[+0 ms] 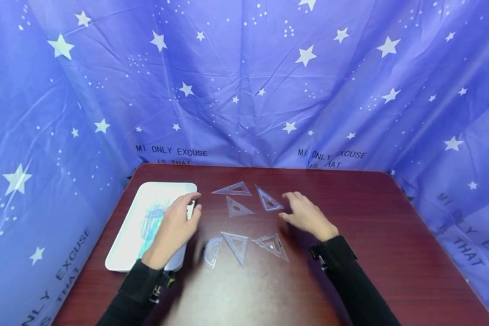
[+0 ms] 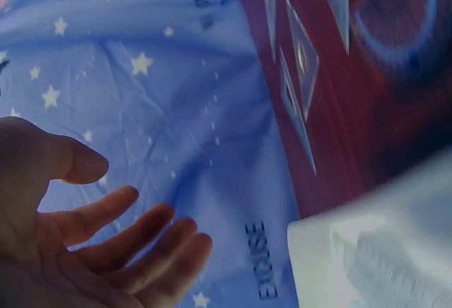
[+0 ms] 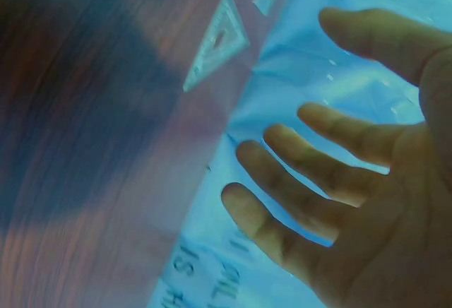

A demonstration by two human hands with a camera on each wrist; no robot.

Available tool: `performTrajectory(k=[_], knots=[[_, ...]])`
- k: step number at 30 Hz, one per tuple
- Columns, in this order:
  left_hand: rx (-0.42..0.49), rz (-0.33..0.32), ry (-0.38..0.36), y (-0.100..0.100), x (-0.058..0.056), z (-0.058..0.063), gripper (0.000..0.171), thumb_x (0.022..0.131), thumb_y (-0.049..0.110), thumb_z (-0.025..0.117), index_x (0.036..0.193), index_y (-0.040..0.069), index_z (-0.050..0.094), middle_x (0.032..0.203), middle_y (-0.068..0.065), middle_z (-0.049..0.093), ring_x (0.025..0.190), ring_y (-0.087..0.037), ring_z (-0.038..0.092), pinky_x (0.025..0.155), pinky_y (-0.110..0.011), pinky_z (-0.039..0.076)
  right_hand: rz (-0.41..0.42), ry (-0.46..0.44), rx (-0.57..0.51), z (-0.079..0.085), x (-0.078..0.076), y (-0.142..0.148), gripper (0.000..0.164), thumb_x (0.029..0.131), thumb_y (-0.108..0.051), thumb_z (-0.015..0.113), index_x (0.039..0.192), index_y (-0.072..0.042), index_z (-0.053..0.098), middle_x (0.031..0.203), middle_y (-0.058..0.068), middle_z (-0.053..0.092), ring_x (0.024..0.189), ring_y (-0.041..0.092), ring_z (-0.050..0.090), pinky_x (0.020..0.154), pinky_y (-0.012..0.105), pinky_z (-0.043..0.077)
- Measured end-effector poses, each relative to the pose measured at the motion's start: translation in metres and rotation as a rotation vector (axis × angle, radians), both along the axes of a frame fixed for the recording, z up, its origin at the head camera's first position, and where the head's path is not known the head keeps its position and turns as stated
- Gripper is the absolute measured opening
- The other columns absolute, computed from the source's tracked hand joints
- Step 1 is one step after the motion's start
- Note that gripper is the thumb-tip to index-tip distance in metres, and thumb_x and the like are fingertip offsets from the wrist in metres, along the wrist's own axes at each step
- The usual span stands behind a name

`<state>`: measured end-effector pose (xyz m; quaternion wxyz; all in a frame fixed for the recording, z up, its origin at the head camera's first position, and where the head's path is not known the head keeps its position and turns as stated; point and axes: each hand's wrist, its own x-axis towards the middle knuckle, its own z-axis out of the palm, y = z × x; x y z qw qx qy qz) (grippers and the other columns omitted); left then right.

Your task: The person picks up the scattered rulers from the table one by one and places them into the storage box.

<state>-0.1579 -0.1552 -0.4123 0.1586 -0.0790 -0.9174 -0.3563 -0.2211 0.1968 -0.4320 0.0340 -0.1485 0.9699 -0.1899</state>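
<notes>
My left hand (image 1: 175, 226) hovers over the right side of a white tray (image 1: 124, 240), fingers relaxed and apart. In the left wrist view the palm of that hand (image 2: 106, 244) holds nothing. My right hand (image 1: 307, 215) hangs above the table just right of a clear set square (image 1: 265, 202) with bluish edges. The right wrist view shows its fingers (image 3: 311, 174) spread and bare. Two more clear set squares (image 1: 231, 209) lie at the far middle. Nearer lie a clear protractor (image 1: 212, 256), a set square (image 1: 232, 242) and another set square (image 1: 280, 253) at its right.
Inside the tray are transparent bluish-green pieces (image 1: 151, 222), partly hidden by my left arm. The dark red wooden table (image 1: 371, 217) reflects light at its near middle. A blue star-printed curtain (image 1: 244, 90) hangs along the table's back and sides.
</notes>
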Motion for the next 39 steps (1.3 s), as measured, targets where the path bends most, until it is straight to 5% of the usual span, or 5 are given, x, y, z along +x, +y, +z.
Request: performTrajectory(k=[12, 17, 24, 39], knots=[[-0.052, 0.055, -0.021, 0.044, 0.031, -0.022, 0.054, 0.099, 0.026, 0.073, 0.148, 0.004, 0.061, 0.146, -0.021, 0.062, 0.138, -0.042, 0.056, 0.112, -0.06, 0.051, -0.127, -0.099, 0.091, -0.029, -0.049, -0.042, 0.063, 0.093, -0.041, 0.081, 0.132, 0.005, 0.061, 0.134, 0.029, 0.06, 0.126, 0.046, 0.057, 0.099, 0.063, 0.056], [-0.006, 0.071, -0.031, 0.057, 0.036, -0.034, 0.052, 0.099, 0.023, 0.073, 0.146, 0.004, 0.063, 0.146, -0.02, 0.063, 0.138, -0.04, 0.057, 0.115, -0.057, 0.05, -0.193, -0.139, 0.14, -0.039, -0.054, -0.053, 0.077, 0.094, -0.048, 0.082, 0.137, 0.011, 0.057, 0.14, 0.034, 0.055, 0.129, 0.049, 0.053, 0.1, 0.063, 0.056], [0.11, 0.066, -0.02, 0.072, 0.036, -0.043, 0.049, 0.097, 0.018, 0.073, 0.143, 0.004, 0.065, 0.145, -0.02, 0.064, 0.136, -0.04, 0.058, 0.115, -0.059, 0.049, -0.255, -0.156, 0.141, -0.042, -0.063, -0.054, 0.063, 0.099, -0.035, 0.078, 0.137, 0.011, 0.055, 0.138, 0.035, 0.056, 0.129, 0.049, 0.053, 0.103, 0.062, 0.053], [0.218, 0.081, -0.078, 0.085, 0.044, -0.043, 0.049, 0.098, 0.017, 0.071, 0.144, 0.005, 0.065, 0.147, -0.017, 0.064, 0.138, -0.038, 0.058, 0.118, -0.06, 0.046, -0.285, -0.18, 0.088, -0.043, -0.055, -0.029, 0.085, 0.089, -0.044, 0.081, 0.143, 0.013, 0.049, 0.14, 0.036, 0.057, 0.134, 0.051, 0.052, 0.107, 0.063, 0.052]])
